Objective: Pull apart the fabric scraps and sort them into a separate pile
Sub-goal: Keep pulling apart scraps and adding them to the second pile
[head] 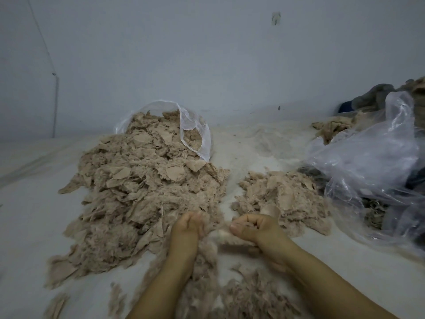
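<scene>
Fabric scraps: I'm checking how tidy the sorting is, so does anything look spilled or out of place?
Mostly orderly: the big scrap pile spills from a clear bag, the smaller pile sits apart. A few stray scraps lie loose at the near left.

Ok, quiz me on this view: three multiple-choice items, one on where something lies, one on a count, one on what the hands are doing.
1. Where does the smaller scrap pile lie relative to the big pile?
A. To its right
B. To its left
C. On top of it

2. How many clear plastic bags show?
A. None
B. Two
C. Five

3. What are the hands doing?
A. Resting flat on the sheet
B. Both gripping a scrap between them
C. Holding a bag open

Answers: 1 A, it sits beside the crumpled bag. 2 B, that one plus the bag behind the big pile. 3 B, the left hand and right hand curl on the scrap.
</scene>
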### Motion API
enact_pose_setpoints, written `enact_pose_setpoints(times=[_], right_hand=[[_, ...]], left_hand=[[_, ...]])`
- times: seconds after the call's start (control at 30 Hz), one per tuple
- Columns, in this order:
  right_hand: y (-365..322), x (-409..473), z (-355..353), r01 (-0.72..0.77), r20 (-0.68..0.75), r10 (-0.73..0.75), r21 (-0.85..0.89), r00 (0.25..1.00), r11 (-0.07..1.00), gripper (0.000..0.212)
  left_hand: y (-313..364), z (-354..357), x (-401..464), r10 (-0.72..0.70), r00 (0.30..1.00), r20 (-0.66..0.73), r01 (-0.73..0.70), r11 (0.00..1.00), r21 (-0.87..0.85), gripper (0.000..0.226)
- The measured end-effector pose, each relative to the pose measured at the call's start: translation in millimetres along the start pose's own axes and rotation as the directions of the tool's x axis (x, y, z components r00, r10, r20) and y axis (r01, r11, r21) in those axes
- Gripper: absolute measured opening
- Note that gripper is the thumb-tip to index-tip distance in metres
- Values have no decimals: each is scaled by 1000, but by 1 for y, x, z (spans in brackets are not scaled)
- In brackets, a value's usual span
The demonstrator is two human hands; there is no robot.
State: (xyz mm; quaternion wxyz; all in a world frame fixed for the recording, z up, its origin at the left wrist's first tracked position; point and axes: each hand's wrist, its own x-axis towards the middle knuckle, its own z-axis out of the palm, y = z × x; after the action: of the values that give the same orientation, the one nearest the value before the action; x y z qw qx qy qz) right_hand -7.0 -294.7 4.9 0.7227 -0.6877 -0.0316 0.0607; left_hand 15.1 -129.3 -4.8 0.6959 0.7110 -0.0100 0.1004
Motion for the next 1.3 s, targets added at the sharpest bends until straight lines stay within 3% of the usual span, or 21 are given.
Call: enact_pose_setpoints(times=[0.1,0.17,0.23,0.27,0.33,0.4,0.43,0.53,0.67,0.83,0.97,1.13,1.3], right_hand=[[-6,3,-13,73,-182,-64,41,981,996,36],[-5,7,-23,87,-440,-233,-328,867,941,41],[-6,4,-20,124,-460,-457,-589,761,799,32],[-5,2,-16,181,-399,-456,-562,795,807,23],[3,-1,-1,187,-164,-267,-389,950,902,30],[15,-4,16,147,73,-128,-429,989,891,30],[21,-2,21,187,122,-146,-485,982,854,22],[25,6,18,234,-12,-267,-441,964,866,16],[19,6,5,196,-136,-231,-232,963,953,15],[17,7,4,154,-158,-140,83,978,985,18],[13,5,10,56,-50,-42,326,998,944,18],[9,3,15,-22,-14,29,359,999,933,21],[5,2,10,-59,-66,84,316,994,947,15]], left_hand=[[3,-5,2,44,998,-34,-45,999,-15,39],[3,0,-2,72,997,31,-71,997,-33,38],[3,6,-6,96,992,78,-95,995,-24,36],[3,8,-7,109,990,88,-107,994,-22,35],[0,10,-7,116,991,72,-115,993,-22,32],[-2,10,-6,85,995,51,-82,996,-45,26],[-3,10,-6,78,995,62,-74,996,-54,22],[-7,8,-4,90,976,200,-97,995,25,17],[-9,5,-7,42,905,423,-89,992,92,19],[-8,2,-3,-62,939,339,76,997,-29,22],[-5,3,-2,-47,963,265,57,998,-33,24],[0,5,-1,-52,973,223,72,994,-80,29],[-5,0,4,125,980,157,-150,977,154,28]])
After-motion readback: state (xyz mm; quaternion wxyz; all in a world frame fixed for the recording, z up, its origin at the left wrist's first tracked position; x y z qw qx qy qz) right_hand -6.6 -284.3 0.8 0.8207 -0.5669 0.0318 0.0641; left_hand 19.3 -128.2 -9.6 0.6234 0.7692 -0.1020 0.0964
